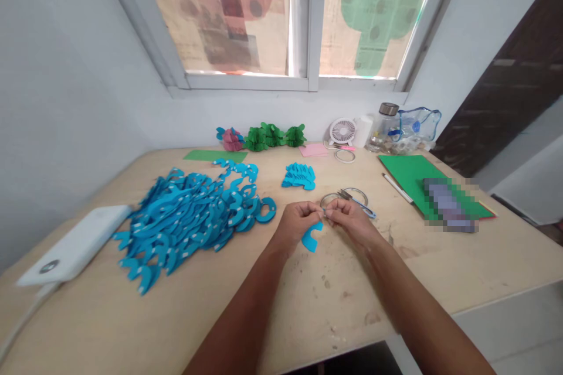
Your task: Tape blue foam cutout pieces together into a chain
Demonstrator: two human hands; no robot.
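Left hand (297, 224), right hand (349, 220) pinch a blue cutout (311, 237) — scissors (358, 203) just beyond.

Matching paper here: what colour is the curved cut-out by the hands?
The curved cut-out is bright blue, clearest in the head view.

Pixelation hides the object (449, 205) on the green card (407, 179).

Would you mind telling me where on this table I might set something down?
Bare wood lies below the left hand and right hand, and between the scissors and green card. The blue paper shapes crowd the left.
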